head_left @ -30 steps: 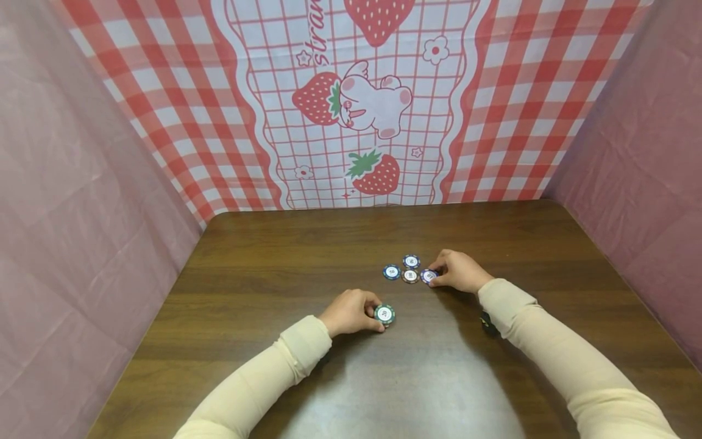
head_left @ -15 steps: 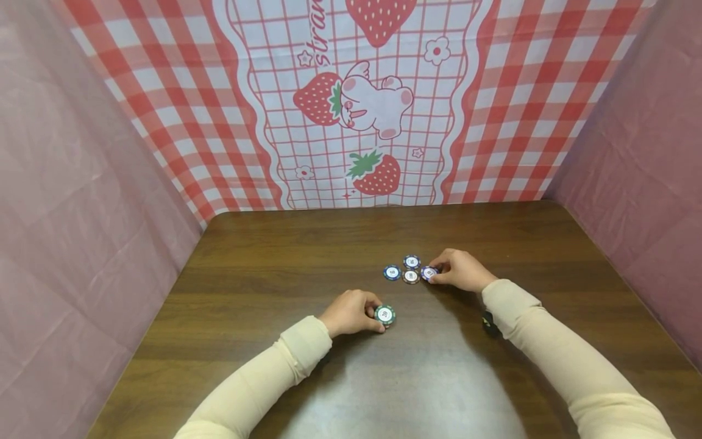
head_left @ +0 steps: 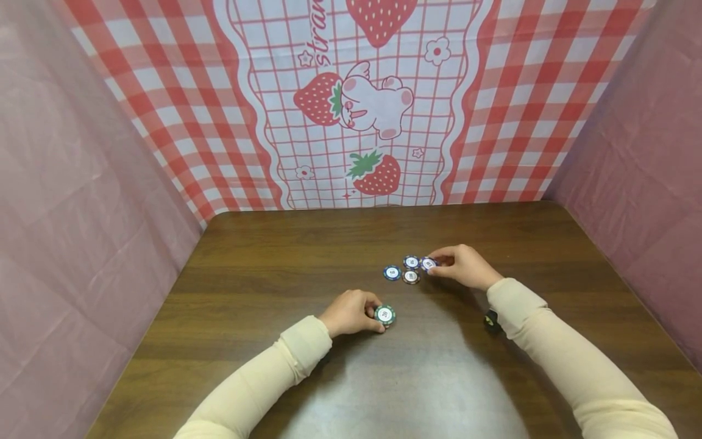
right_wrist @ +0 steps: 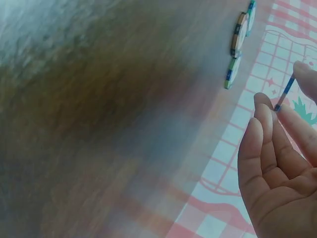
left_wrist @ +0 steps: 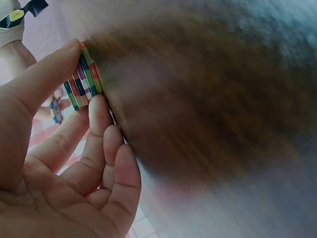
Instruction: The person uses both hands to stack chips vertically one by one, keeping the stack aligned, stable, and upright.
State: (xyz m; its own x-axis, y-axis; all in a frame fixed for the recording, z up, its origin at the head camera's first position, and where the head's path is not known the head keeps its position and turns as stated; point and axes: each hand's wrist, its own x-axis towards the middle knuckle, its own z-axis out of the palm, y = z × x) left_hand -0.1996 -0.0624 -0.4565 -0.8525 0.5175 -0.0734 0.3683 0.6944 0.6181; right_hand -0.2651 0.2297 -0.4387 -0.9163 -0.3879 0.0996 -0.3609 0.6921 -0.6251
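Observation:
My left hand [head_left: 351,312] grips a stack of poker chips [head_left: 385,314], a green chip on top, between thumb and fingers. In the left wrist view the stack's striped edges [left_wrist: 82,79] show several chips pressed together, low over the wood. At the right, my right hand [head_left: 466,266] pinches a single purple-blue poker chip [head_left: 428,264], seen edge-on as a thin chip [right_wrist: 285,92] in the right wrist view. It overlaps the right side of a dark blue chip [head_left: 410,262]. Beside that lie a brown chip [head_left: 411,277] and a blue chip [head_left: 392,272], flat on the table.
The brown wooden table [head_left: 263,256] runs back to a red-and-white checked strawberry cloth [head_left: 378,174]. Pink cloths hang at left [head_left: 93,213] and right [head_left: 636,171]. A dark strap piece [head_left: 491,321] shows under the right sleeve.
My right hand has moved the purple-blue chip away from beside the brown chip, up and back toward the dark blue chip. My left hand has stayed still with its stack.

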